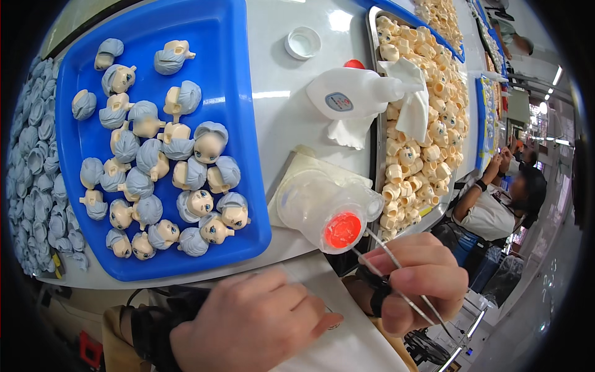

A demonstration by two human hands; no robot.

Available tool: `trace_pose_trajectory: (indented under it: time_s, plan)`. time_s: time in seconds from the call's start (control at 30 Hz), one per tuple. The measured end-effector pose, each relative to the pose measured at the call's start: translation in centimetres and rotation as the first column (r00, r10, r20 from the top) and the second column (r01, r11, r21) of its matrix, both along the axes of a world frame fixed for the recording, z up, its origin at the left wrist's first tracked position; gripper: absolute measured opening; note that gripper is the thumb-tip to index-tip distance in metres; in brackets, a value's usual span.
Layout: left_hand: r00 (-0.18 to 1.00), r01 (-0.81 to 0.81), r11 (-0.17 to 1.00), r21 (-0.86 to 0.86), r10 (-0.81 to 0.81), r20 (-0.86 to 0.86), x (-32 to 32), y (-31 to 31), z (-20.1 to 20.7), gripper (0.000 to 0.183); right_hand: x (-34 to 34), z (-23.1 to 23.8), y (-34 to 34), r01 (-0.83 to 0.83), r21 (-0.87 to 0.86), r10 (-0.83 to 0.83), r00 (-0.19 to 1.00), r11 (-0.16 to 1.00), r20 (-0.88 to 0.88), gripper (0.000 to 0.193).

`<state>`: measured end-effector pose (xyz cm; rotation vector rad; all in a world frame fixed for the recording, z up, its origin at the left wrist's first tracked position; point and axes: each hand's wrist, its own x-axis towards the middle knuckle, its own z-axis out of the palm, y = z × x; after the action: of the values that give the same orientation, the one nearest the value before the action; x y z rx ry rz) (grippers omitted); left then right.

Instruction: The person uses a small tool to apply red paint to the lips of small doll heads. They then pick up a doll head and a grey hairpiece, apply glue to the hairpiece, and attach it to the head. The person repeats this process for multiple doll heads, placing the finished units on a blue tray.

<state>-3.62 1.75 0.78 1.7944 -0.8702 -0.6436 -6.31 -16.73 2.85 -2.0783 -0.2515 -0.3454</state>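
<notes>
Near the tabletop's [291, 105] front edge, thin metal tweezers [396, 273] are pinched in the right hand [421, 282], tips at a red-capped bottle [325, 208]; the left hand [251, 322] is curled shut, nothing seen inside.

Thin, shiny metal tweezers [396, 273] are gripped in the right hand [421, 279] — just beyond it, a translucent, smooth plastic bottle [322, 208] on the glossy white worktop [291, 111].

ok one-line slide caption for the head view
Right hand holds tweezers at a clear bottle, beside a blue tray of doll heads.

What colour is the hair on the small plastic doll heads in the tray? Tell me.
Pale grey-blue hair, clearest in the head view.
</notes>
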Motion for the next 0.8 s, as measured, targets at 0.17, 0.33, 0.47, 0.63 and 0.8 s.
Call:
trace_pose_trajectory:
  time_s: [0.17,0.33,0.47,0.63,0.8]
  plan:
    - [0.999,-0.033,0.995,0.094,0.029,0.037,0.9,0.6,1.1,0.018,0.7,0.2,0.1,0.004,-0.085,-0.007,0.999,0.996,-0.037,0.029]
    - [0.987,-0.159,0.987,0.032,0.159,0.026,1.2,0.0,0.9,0.021,0.9,0.1,-0.4,-0.095,-0.161,0.091,0.995,0.982,-0.028,0.022]
    - [0.99,-0.142,0.99,-0.012,0.141,-0.004,1.4,0.1,0.7,0.019,0.9,0.1,-0.7,-0.147,-0.209,0.138,0.989,0.967,-0.055,0.02]
    - [0.993,-0.12,0.99,-0.071,0.119,-0.017,1.1,-0.1,0.1,0.014,1.2,0.6,-1.4,-0.191,-0.277,0.172,0.981,0.942,-0.09,0.022]
    - [0.982,-0.172,0.979,-0.111,0.161,-0.098,1.2,0.1,0.0,0.012,1.4,0.9,-1.2,-0.143,-0.341,0.124,0.989,0.929,-0.076,0.024]
